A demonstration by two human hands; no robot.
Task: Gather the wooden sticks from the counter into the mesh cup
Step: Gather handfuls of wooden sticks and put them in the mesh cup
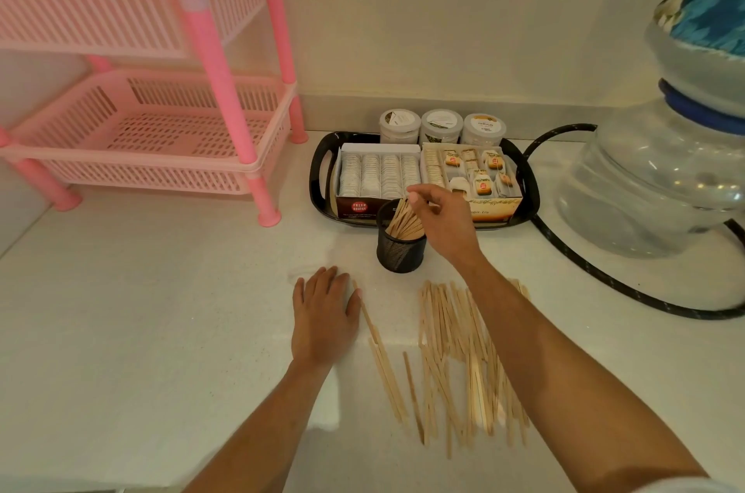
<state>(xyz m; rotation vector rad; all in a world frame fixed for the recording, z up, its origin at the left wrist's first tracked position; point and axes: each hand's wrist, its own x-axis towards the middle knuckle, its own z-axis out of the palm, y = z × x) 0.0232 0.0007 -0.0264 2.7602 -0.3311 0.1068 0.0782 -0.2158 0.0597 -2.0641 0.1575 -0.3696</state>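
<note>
The black mesh cup [400, 240] stands on the white counter [161, 311], just in front of the black tray [322, 174] of tea boxes. A bundle of wooden sticks [404, 224] already leans inside it, tips fanning up and toward the tray. The right hand [441, 220] hovers over the cup's right rim, its fingers [415, 195] curled together at the tops of those sticks; whether they pinch a stick or only touch it cannot be told. Nearer the person than the cup, a loose pile of sticks [463, 351] lies flat on the counter, partly under the right forearm. The left hand [324, 315] rests flat and unclenched on the counter, left of the cup and nearer the person, holding nothing. A few stray sticks [383, 363] lie just beside its thumb edge, one touching it.
</note>
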